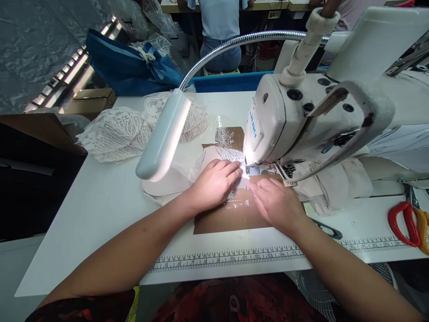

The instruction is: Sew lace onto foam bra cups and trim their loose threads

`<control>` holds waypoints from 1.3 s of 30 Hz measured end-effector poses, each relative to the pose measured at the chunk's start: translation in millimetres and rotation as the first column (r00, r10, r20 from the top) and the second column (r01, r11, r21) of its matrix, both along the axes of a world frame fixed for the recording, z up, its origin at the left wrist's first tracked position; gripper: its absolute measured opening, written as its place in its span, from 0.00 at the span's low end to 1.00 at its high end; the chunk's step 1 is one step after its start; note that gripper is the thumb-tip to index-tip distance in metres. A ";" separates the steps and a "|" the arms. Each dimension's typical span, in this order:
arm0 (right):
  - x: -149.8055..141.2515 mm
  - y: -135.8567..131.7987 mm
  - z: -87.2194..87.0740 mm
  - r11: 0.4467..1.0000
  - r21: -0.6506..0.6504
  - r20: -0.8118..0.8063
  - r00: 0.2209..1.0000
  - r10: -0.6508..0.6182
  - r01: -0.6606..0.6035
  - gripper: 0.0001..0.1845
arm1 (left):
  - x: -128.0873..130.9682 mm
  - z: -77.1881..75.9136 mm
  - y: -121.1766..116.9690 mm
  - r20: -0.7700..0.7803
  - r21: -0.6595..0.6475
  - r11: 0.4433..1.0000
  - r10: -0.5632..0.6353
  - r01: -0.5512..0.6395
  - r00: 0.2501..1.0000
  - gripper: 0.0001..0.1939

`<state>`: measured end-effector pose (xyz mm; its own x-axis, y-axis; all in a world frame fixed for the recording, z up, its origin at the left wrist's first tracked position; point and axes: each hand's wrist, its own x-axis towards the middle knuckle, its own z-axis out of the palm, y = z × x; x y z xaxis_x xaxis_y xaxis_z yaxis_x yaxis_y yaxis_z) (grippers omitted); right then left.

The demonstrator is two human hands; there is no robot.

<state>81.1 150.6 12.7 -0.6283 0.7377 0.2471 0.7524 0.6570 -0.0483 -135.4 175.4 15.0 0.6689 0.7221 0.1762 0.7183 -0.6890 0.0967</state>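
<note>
A piece of white lace fabric (231,154) lies under the needle area of a white sewing machine (268,120), brightly lit. My left hand (216,183) rests on the lace with its fingers stretched towards the needle. On the other side, my right hand (278,201) is closed, its thumb and forefinger at the fabric's near edge, just in front of the needle. The exact grip is partly hidden by the curled fingers. Under both hands is a brown cardboard sheet (228,221) with clear tape on it.
A gooseneck lamp (164,134) arches over the left side. Lace pieces (117,134) are heaped behind it; more pale pieces (338,183) lie right of the machine. Dark thread snips (326,229), red-handled scissors (404,223) and a printed ruler (228,259) are along the front. A person (219,27) sits beyond.
</note>
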 end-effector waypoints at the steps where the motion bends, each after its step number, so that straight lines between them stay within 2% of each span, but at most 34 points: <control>1: -1.1 0.3 0.0 1.000 0.002 0.001 1.000 -0.011 0.011 0.19 | -0.5 -0.2 0.3 -0.001 0.006 1.000 0.011 -0.011 1.000 0.18; 5: -3.6 1.0 -0.6 0.999 0.005 -0.014 0.999 -0.039 0.039 0.20 | -4.3 -0.9 0.4 0.036 0.001 0.999 0.038 -0.038 0.999 0.18; 12: -4.2 2.7 -3.0 0.996 -0.077 0.006 0.999 -0.047 0.048 0.20 | -9.4 -1.0 -0.9 0.162 -0.038 0.996 0.091 -0.086 0.983 0.18; 16: 3.5 -2.0 12.5 0.983 -0.182 0.017 1.000 -0.018 0.021 0.20 | -9.1 -1.6 -1.9 0.173 -0.031 0.991 0.134 -0.130 0.976 0.19; 19: 24.7 -17.4 32.0 0.963 -0.269 0.019 1.000 -0.017 0.021 0.18 | -9.3 -3.5 -1.5 0.171 -0.006 0.984 0.178 -0.180 0.969 0.18; 21: 46.1 -32.4 39.8 0.960 -0.277 0.024 0.999 -0.047 0.052 0.18 | -11.0 -4.9 0.6 0.166 0.012 0.978 0.204 -0.208 0.965 0.17; 23: 69.5 -47.7 38.9 0.973 -0.217 0.019 0.997 -0.073 0.075 0.19 | -15.0 -5.1 3.6 0.156 0.019 0.971 0.232 -0.238 0.960 0.16; 26: 99.0 -65.0 24.1 0.993 -0.098 0.051 0.997 -0.065 0.070 0.18 | -23.6 -0.7 3.0 0.159 -0.012 0.960 0.278 -0.280 0.947 0.14; 28: 110.6 -71.8 12.0 0.997 -0.041 0.077 0.995 -0.062 0.065 0.18 | -26.8 5.6 -6.6 0.203 -0.077 0.968 0.248 -0.237 0.947 0.12; 30: 115.7 -75.6 3.3 0.998 -0.013 0.092 0.994 -0.057 0.059 0.19 | -25.4 14.0 -25.0 0.267 -0.177 0.982 0.113 -0.067 0.957 0.11; 32: 116.8 -77.0 0.1 0.999 0.000 0.102 0.994 -0.032 0.032 0.20 | -20.7 23.4 -48.1 0.319 -0.282 0.947 -0.062 0.157 0.946 0.11; 34: 116.5 -76.4 0.6 1.000 0.001 0.116 0.993 -0.002 0.001 0.21 | -16.7 32.4 -68.6 0.357 -0.367 0.883 -0.155 0.291 0.921 0.11; 36: 116.4 -74.4 1.8 1.000 -0.006 0.133 0.991 0.013 -0.013 0.22 | -16.4 39.1 -79.5 0.399 -0.413 0.862 -0.117 0.292 0.909 0.13; 37: 116.4 -73.2 1.8 1.000 -0.008 0.140 0.990 0.015 -0.014 0.23 | -17.7 41.1 -80.4 0.420 -0.423 0.872 -0.052 0.246 0.906 0.16; 39: 117.1 -70.6 0.2 1.000 -0.013 0.141 0.990 0.016 -0.014 0.25 | -22.1 42.4 -73.9 0.439 -0.443 0.894 0.147 0.071 0.887 0.21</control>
<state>198.2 79.9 12.9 -0.6675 0.7301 0.1464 0.7421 0.6685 0.0498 -157.5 101.6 57.4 0.5639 0.8183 0.1113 0.5436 -0.4692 0.6959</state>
